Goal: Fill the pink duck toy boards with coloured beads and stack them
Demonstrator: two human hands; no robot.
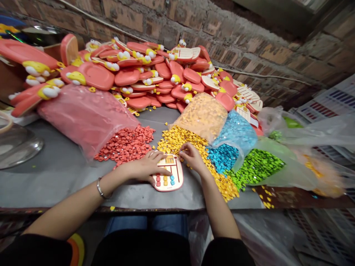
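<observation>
The left grip [146, 168] lies open and flat on a pink-and-cream plastic card [176, 177] near the front edge of the worktop [63, 177]. The right grip [192, 158], fingers bunched, sits at the yellow beads [177, 138]; any hold is hidden.

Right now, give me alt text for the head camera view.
Two bare hands at a grey bench: the left hand rests on a small toy panel with coloured buttons, the right hand touches loose yellow pieces. Heaps of red pieces, blue pieces and green pieces spill from plastic bags nearby, before a pile of coral toy casings against a brick wall.
</observation>
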